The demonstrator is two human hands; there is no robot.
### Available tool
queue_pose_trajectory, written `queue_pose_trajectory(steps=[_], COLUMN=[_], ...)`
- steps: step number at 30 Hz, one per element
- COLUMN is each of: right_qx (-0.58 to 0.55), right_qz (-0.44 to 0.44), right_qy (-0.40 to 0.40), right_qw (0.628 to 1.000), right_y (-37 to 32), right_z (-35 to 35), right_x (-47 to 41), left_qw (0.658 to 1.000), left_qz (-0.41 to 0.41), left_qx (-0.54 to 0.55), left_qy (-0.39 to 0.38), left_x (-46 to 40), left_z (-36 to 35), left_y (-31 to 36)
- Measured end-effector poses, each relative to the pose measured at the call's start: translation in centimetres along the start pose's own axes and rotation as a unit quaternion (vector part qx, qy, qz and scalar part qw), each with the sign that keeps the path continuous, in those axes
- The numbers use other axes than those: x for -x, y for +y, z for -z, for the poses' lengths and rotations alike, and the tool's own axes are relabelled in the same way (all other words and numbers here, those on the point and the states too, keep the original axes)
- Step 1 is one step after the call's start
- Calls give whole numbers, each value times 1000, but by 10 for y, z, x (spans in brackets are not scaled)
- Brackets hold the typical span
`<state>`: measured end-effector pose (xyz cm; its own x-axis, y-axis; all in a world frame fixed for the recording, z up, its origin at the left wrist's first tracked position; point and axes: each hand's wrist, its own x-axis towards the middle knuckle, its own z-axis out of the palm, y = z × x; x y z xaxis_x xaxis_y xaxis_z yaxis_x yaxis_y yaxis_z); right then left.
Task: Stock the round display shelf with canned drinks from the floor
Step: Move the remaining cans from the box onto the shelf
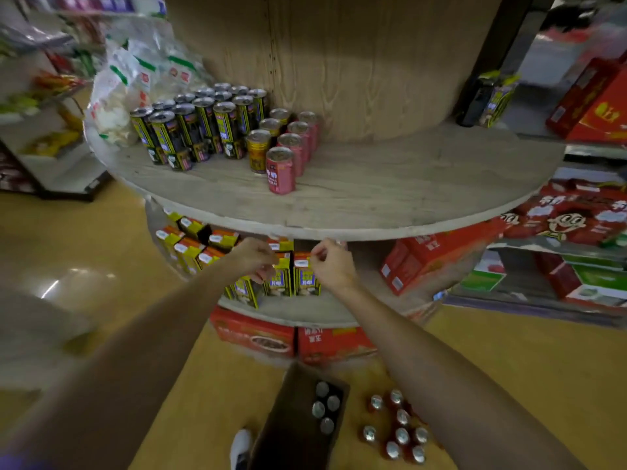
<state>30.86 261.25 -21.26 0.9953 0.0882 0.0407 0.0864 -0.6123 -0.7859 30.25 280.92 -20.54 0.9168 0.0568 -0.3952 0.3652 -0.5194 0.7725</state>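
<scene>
Most of the print here is blurred, so I can only make out that the red cartons under the right side of the shelf carry pale characters I cannot read, and a red pack farther right shows a cartoon face. The round display shelf is a pale, wood-grained disc around a wide wood-grained column. On its left part stands a cluster of tall yellow-and-black cans, then a short row of gold cans, then a row of pink cans running back toward the column; the nearest pink one has white lettering too soft to read. White plastic bags with green and red labels lie just left of the tall cans. My hands are both below the shelf's front edge, in front of the lower tier's yellow-and-black drink cartons. My left hand has its fingers curled, and my right hand has its fingers bent with thumb and forefinger close together; whether either actually pinches anything, I cannot tell. On the tan floor below, a dark cardboard box holds four silver-topped cans, and just to its right a loose group of red cans stands upright, partly crossed by my right forearm. A white shoe shows beside the box.
</scene>
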Motion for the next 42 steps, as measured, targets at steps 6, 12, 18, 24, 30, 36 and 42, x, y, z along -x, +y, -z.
queue_pose_trajectory(steps=[6, 12, 18, 24, 30, 36, 42], right_qx=[5, 29, 40, 16, 13, 11, 58], right_qz=[-55, -130, -222, -346, -418, -452, -434], right_qy=[-99, -158, -207, -194, -164, -130, -136], right_qw=[994, 978, 952, 918, 894, 883, 889], right_y=[81, 172, 280, 383, 468, 544, 612], right_z=[-10, -47, -113, -204, -288, -354, -425], right_x=[39, 71, 113, 169, 195, 187, 185], left_qw=[998, 989, 973, 965, 957, 951, 957], left_qz=[54, 147, 216, 221, 180, 138, 121], left_qx=[-15, -2, -69, -107, -164, -182, -171], left_qy=[-7, -7, -36, -90, -155, -209, -201], left_x=[1, -5, -28, -67, -111, -144, -182], left_z=[-89, -175, -259, -332, -401, -455, -503], left_y=[-55, -133, -217, -313, -409, -497, -570])
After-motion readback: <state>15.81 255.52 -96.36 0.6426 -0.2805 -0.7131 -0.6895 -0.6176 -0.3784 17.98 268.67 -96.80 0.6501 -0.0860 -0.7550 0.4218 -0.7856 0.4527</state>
